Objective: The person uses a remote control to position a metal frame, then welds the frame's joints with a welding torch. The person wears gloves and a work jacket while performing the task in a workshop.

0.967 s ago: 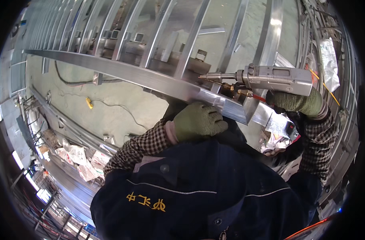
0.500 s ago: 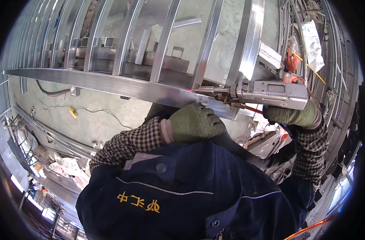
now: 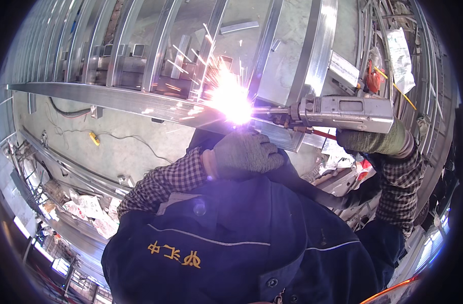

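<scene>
My right hand (image 3: 376, 139), in a green glove, wraps round the handle of a silver handheld welding gun (image 3: 346, 112). The gun's nozzle points left at the joint between a shiny metal rail (image 3: 115, 101) and one of its crossbars (image 3: 266, 48). A white-pink flash (image 3: 231, 100) with flying sparks covers that joint and hides the nozzle tip. Just below the flash, close to the rail, is my gloved left hand (image 3: 247, 153). Its fingers are curled, and whatever they may hold is hidden.
Parallel metal bars (image 3: 160, 48) run away from the rail. Short tube offcuts (image 3: 239, 27) lie on the floor beyond. A thin cable with a yellow piece (image 3: 94, 138) crosses the floor at left. Metal stock and a white bag (image 3: 399, 58) are at right.
A bright flash and sparks have appeared at the nozzle. The gun, both hands and the rail keep nearly the same places.
</scene>
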The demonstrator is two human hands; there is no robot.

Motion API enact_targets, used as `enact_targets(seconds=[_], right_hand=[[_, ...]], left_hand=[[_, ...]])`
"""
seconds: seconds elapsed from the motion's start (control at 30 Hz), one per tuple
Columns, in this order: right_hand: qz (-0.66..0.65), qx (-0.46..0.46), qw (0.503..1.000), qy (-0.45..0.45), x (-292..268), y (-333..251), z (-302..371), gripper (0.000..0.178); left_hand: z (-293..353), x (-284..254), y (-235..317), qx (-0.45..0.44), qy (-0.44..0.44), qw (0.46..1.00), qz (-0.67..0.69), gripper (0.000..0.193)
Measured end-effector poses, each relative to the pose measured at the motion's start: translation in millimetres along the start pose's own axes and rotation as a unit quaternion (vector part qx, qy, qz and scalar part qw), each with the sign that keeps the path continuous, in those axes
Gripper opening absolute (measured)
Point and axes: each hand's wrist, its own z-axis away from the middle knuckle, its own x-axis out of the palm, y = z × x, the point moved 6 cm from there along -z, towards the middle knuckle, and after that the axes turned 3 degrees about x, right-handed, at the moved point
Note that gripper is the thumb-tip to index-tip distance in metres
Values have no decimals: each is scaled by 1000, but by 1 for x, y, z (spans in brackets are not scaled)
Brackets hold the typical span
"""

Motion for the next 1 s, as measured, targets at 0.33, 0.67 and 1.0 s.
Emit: enact_targets(seconds=[0.33,0.67,1.0], right_hand=[[194,-209,958,-10,-3,5,3,24],[73,-154,985,-8,-5,13,4,29],[152,-170,974,-5,-7,16,15,50]], left_hand=[[0,2,2,-7,29,1000,-9,22],[1,14,3,-9,-5,1000,-13,23],[0,8,5,-7,45,999,25,16]])
